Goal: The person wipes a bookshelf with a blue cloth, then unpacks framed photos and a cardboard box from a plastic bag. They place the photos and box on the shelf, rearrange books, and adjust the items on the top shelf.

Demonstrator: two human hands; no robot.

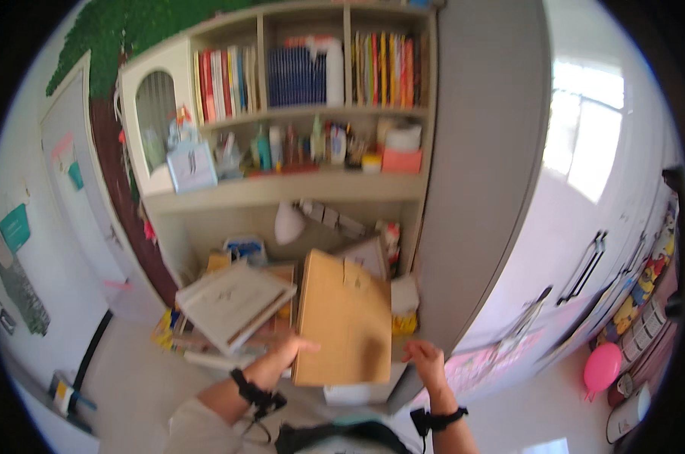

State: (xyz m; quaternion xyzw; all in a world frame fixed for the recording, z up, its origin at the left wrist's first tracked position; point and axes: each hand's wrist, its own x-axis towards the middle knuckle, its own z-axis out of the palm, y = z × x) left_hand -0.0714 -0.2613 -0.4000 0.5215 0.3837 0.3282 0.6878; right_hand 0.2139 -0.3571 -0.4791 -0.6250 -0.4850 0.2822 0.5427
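A flat brown cardboard box point(348, 323) with a tab closure near its top stands tilted up in front of me. My left hand point(293, 347) grips its lower left edge, thumb on the front face and the other fingers hidden behind. Just off the box's right side, my right hand point(425, 358) hangs in the air with curled fingers and nothing visible in it. To the left, a white flat box point(234, 303) lies slanted on a pile of flat items on the desk.
A white desk lamp point(290, 223) leans behind the cardboard box. Above the desk, a shelf unit point(297, 184) holds books and bottles. A tall grey cabinet side point(484, 142) rises close on the right. A pink balloon point(602, 366) lies on the floor at far right.
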